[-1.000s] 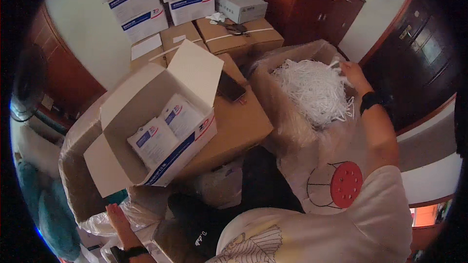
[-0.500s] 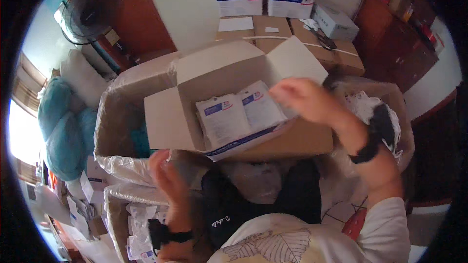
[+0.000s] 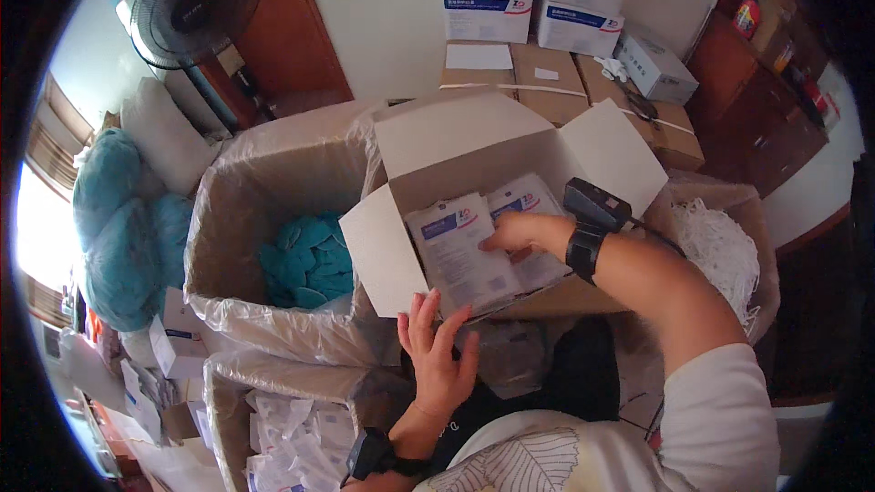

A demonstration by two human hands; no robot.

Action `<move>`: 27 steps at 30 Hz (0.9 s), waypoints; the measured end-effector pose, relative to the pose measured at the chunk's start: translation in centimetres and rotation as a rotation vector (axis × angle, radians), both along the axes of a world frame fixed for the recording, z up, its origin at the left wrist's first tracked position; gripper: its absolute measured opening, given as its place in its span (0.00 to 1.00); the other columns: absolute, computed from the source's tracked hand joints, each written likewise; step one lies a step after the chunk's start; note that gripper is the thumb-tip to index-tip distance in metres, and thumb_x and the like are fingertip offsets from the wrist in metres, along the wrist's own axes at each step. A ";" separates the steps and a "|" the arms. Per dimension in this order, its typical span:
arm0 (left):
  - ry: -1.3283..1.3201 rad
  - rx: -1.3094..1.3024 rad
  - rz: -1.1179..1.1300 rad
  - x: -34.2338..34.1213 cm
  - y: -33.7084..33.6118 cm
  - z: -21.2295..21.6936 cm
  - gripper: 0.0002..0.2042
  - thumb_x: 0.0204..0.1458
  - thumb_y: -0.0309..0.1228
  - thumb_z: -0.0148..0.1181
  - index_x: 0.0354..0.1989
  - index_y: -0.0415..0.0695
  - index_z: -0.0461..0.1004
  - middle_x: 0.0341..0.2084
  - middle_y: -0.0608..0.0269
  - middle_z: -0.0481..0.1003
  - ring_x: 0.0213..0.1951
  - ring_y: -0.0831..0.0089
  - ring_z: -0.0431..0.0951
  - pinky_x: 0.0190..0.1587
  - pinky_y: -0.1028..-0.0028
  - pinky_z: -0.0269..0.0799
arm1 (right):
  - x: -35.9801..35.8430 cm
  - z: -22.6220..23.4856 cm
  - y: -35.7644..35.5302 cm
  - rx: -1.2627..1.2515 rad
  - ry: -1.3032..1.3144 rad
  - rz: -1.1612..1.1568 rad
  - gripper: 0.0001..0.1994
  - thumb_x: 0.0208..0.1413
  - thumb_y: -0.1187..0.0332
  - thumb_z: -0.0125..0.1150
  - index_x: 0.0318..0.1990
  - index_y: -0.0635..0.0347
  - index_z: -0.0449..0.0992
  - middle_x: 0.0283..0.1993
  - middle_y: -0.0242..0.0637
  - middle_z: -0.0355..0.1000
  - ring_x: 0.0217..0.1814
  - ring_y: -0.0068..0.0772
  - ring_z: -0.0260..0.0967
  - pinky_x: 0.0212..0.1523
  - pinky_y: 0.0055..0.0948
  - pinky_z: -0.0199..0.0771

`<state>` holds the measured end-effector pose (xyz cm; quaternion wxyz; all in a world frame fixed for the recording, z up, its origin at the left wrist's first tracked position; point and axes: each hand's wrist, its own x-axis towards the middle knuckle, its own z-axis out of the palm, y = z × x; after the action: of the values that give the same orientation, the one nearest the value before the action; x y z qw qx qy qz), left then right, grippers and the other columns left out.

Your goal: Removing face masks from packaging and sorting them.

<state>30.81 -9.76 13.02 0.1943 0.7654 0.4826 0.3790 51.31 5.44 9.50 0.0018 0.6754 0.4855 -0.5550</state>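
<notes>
An opened white carton (image 3: 437,146), flaps folded out, stands in front of me with two side-by-side stacks of flat white printed packets (image 3: 456,260) inside. My right hand (image 3: 527,233) reaches into it from the right, and its bent fingers touch the packets where the two stacks meet. Thumb and fingers are apart there, though the fingertips are partly hidden; no packet is lifted. At the carton's near left corner, my left hand (image 3: 439,360) is spread open with its fingertips close to the front edge, holding nothing. Both wrists wear black strapped devices.
Left of the carton, a plastic-lined bin (image 3: 273,164) holds teal pieces (image 3: 305,260). A lower lined box (image 3: 223,383) contains white packets. White strands (image 3: 720,251) fill a box at right. Printed cartons (image 3: 488,18) are stacked behind. A fan (image 3: 191,9) stands at far left.
My right hand has come down from above the carton's right side onto the packets. My left hand has moved right to the front corner. The view has shifted, so the carton appears farther right.
</notes>
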 end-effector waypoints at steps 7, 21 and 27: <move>-0.023 -0.022 -0.014 -0.3 0.3 0.0 0.16 0.41 0.25 0.55 0.43 0.46 0.68 0.57 0.51 0.54 0.61 0.51 0.48 0.59 0.52 0.35 | -1.9 3.7 -2.2 0.040 0.217 -0.082 0.18 0.52 0.60 0.53 0.47 0.61 0.66 0.42 0.38 0.69 0.41 0.33 0.68 0.38 0.31 0.71; -0.079 -0.029 -0.009 0.0 0.2 -0.2 0.14 0.43 0.26 0.55 0.41 0.48 0.69 0.56 0.52 0.54 0.61 0.52 0.48 0.59 0.52 0.36 | -0.6 -0.6 -1.9 0.138 -0.032 0.043 0.21 0.53 0.58 0.48 0.51 0.59 0.64 0.44 0.44 0.67 0.39 0.39 0.66 0.30 0.38 0.67; -0.110 -0.042 -0.028 0.3 0.1 0.0 0.15 0.42 0.25 0.55 0.42 0.47 0.69 0.57 0.52 0.54 0.61 0.52 0.47 0.60 0.53 0.36 | -0.8 -0.9 -2.4 0.052 0.060 -0.100 0.21 0.53 0.58 0.48 0.53 0.55 0.62 0.47 0.41 0.66 0.46 0.40 0.65 0.37 0.44 0.68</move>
<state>31.11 -9.67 12.97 0.2419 0.7458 0.4682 0.4074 50.48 3.02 8.61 -0.0581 0.6816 0.4654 -0.5616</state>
